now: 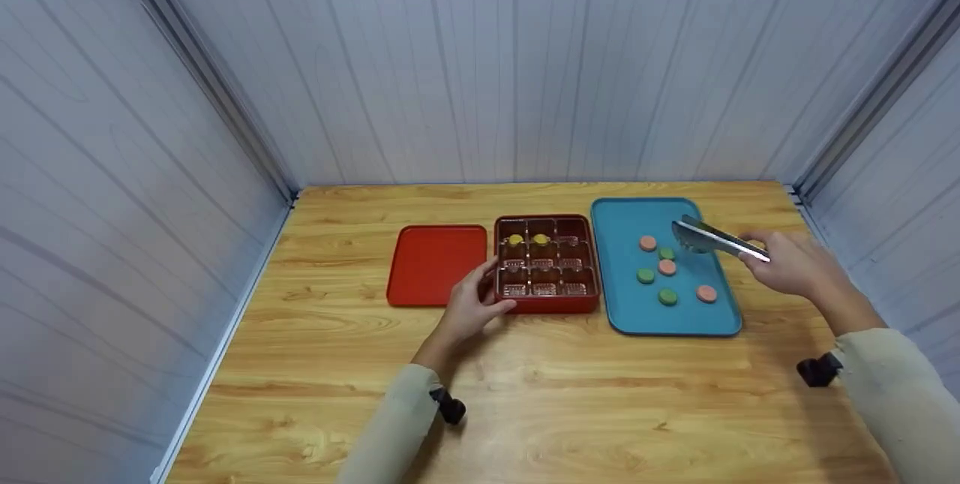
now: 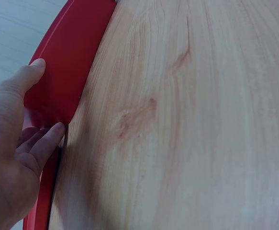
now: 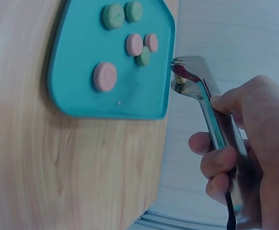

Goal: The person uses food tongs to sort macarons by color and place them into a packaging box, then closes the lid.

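Note:
My left hand [image 1: 471, 308] grips the near left corner of a red box [image 1: 551, 305], with the thumb on its front wall and fingers round the left side. A clear divided insert fills the box. Yellow macarons [image 1: 515, 240] sit in the left and middle compartments of its back row. My right hand [image 1: 787, 263] holds metal tongs [image 1: 724, 238] over the right part of a blue tray [image 1: 634, 315]. Between the tong tips in the right wrist view is a small yellowish piece [image 3: 180, 78], partly hidden. Pink macarons [image 1: 706, 293] and green macarons [image 1: 667, 296] lie on the tray.
A flat red lid [image 1: 435, 266] lies on the wooden table [image 1: 525, 409], left of the box. The tray stands close along the box's right side. Pale panel walls [image 1: 480, 64] rise behind the table and at both sides.

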Motion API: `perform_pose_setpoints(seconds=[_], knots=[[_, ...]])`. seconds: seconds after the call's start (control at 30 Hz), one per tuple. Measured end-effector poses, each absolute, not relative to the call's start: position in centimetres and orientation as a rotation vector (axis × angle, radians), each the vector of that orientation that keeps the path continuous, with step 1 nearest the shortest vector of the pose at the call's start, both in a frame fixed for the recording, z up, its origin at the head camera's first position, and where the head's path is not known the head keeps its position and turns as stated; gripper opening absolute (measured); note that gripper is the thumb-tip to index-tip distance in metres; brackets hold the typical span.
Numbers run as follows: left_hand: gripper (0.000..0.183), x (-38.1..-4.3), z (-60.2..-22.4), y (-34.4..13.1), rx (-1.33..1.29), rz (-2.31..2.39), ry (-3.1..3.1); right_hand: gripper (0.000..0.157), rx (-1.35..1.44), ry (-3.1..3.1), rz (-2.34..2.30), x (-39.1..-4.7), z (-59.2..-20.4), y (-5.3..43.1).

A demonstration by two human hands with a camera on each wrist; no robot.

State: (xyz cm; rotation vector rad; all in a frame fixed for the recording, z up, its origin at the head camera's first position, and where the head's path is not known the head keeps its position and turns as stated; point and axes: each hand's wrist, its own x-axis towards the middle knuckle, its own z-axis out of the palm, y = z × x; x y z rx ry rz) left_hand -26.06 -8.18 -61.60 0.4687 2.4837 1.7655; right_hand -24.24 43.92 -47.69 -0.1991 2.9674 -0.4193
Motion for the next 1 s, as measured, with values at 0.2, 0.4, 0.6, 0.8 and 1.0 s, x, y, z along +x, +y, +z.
perform_pose_setpoints(seconds=[0.2,0.4,0.6,0.8,1.0], knots=[[0.089,-26.1,-61.6,-8.1,0.449,1.762,2.490,0.047,-0.241,2.953,-0.442,-25.1,-47.5,42.2],[0.089,-26.1,-61.6,-8.1,0.446,1.764,2.482,0.050,-0.256,2.923,-0.443,-26.2,-47.2,40.3],[0.089,-26.2,-61.7,-8.2,0.481,1.763,2.481,0.052,-0.270,2.916,-0.442,-27.0,-46.9,38.6],[0.090,-26.4,-61.9,-8.2,0.496,1.738,2.506,0.051,-0.308,2.929,-0.441,-27.5,-46.8,37.2],[0.090,-26.2,-61.7,-8.3,0.491,1.766,2.464,0.049,-0.320,2.927,-0.449,-28.3,-46.7,35.5]])
